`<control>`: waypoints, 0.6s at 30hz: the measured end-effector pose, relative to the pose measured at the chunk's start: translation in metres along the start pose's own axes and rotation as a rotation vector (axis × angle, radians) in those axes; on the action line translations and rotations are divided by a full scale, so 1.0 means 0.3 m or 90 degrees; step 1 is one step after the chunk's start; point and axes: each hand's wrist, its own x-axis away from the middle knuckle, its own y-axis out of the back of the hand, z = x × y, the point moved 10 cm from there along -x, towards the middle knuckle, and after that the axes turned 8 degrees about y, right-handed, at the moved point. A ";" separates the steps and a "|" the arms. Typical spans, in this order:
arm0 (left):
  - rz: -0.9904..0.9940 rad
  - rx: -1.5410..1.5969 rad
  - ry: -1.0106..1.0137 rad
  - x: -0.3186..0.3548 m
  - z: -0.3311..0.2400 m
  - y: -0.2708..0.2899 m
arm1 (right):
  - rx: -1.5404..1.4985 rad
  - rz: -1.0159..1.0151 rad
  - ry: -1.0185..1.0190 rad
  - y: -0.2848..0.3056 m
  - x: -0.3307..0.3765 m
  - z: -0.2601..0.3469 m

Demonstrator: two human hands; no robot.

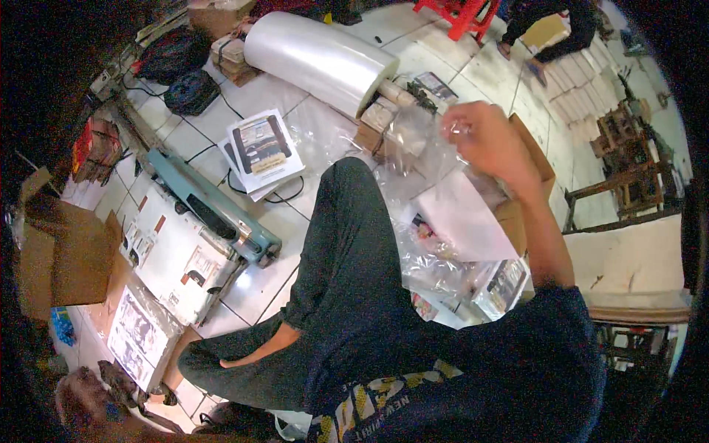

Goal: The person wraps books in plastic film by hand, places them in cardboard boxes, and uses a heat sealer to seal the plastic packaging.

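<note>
My right hand (476, 140) is raised at the right with its fingers closed, seemingly pinching clear plastic film (436, 159) that spreads below it over a white sheet (461, 214). Motion blurs the fingertips. My left hand (83, 395) is low at the far left, dark and smeared, beside a wrapped stack of printed sheets (136, 336). Its fingers cannot be made out. Left of my bent knee stands a long blue-green bar sealer (218, 207) next to a white work surface (159, 255). Printed booklets (262, 151) lie on the tiles beyond it.
A big roll of clear film (317, 59) lies ahead. Cardboard boxes stand at the left (81, 255) and behind my right forearm. A red stool (458, 15), another person (554, 26) and paper stacks (583, 88) are at the far right. Black cables cross the floor.
</note>
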 end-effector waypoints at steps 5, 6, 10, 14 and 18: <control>0.628 0.399 0.170 0.462 -0.334 -0.576 | -0.514 -0.048 -0.077 0.086 -0.016 0.283; 0.797 0.451 0.184 0.550 -0.424 -0.626 | -0.616 -0.098 -0.074 0.105 -0.004 0.327; 1.033 1.028 0.277 0.746 -0.568 -0.788 | -1.047 -0.181 0.081 0.078 0.010 0.523; 0.789 1.258 0.468 0.508 -0.522 -0.786 | -1.003 0.070 0.028 -0.120 0.039 0.675; 0.491 0.910 0.436 0.416 -0.049 -0.667 | -0.768 0.211 -0.036 -0.421 0.006 0.822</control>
